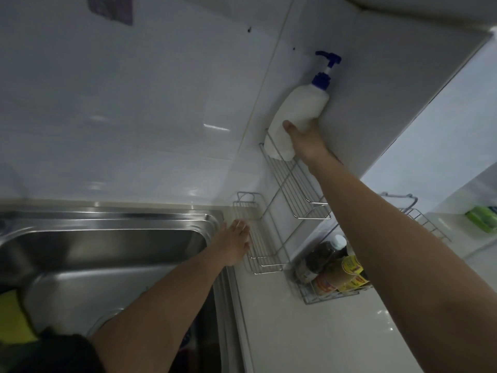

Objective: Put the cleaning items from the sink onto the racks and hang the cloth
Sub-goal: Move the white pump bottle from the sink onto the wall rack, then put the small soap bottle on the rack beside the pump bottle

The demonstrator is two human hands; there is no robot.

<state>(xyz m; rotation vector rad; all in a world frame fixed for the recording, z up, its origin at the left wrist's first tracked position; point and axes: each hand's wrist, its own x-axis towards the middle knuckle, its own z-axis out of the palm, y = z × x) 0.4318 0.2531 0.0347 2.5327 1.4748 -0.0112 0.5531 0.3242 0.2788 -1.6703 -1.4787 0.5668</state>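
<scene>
A white tiled wall (134,103), glossy and crossed by thin grout lines, fills the upper left and centre of the frame. Below it, at lower left, a brushed stainless-steel sink (113,238) with a rounded rectangular basin is seen; what remains inside it is mostly hidden by the forearm, so the count of items left cannot be given. A pale smooth countertop (309,340) occupies the lower centre and right.

Two wire racks of thin bright metal rod are fixed near the centre. The upper rack (298,195) is being loaded: a white plastic pump bottle (298,114) with a blue pump head is held at its upper end, its base set in or just at the rack's far end. The bottle is gripped around its lower body by the right hand (306,141), fingers wrapped behind it. The lower rack (261,249), beside the sink's right rim, appears bare; the left hand (234,246) is laid against its edge with fingers extended and nothing held.

The task is judged to be at an early-to-middle stage: one item is nearly placed, the lower rack is unfilled, and no cloth is seen hung. A yellow-green soft item (13,316) at the far lower left may be the cloth, though that cannot be confirmed. A wire basket of jars (333,273) at lower right and a green sponge-like block (481,219) at far right are also visible.
</scene>
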